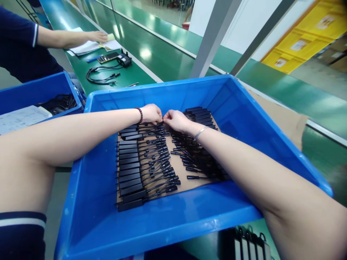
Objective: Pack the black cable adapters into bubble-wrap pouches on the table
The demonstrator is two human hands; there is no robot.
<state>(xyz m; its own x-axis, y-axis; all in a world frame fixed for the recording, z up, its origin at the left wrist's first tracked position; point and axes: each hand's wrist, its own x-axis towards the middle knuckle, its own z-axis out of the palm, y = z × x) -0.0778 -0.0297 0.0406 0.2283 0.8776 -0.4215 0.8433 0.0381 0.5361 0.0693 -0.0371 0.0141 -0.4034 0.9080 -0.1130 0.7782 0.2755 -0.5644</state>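
Head: left hand point(151, 113) beside right hand point(176, 120) (both pinched), above cables point(159, 167).

No readable text

White labels point(298, 45) on the yellow bins point(310, 28) bear marks too blurred to read. Print on the sheet point(23, 117) in the smaller blue bin point(32, 83) is illegible, as are the papers point(85, 48) on the tabletop point(139, 74).

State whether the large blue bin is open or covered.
Open: the left hand and right hand reach inside the bin, black devices exposed.
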